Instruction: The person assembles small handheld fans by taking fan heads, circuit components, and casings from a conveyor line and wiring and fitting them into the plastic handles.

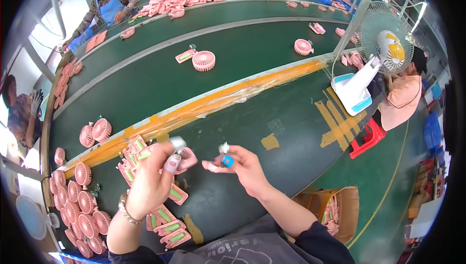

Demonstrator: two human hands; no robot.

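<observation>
My left hand (154, 179), with pale wraps on its fingertips and a bracelet at the wrist, is closed on a pink plastic casing (188, 160). Just to its right, my right hand (246, 168) has its fingers curled together, with white and blue wraps near the tips. What it pinches, if anything, is too small to make out. Under and around my left hand lie pink handle casings with green strips inside, some (133, 159) beyond it and more (170, 230) nearer me. A cluster of round pink fan heads (73, 210) rests at the left.
A green conveyor belt (252, 45) carries scattered pink fan parts behind an orange-taped rail (233, 91). A white desk fan (357, 89) stands at the right. Below the table's right edge are a cardboard box (349, 210) and a red stool (367, 137). Other people work around the line.
</observation>
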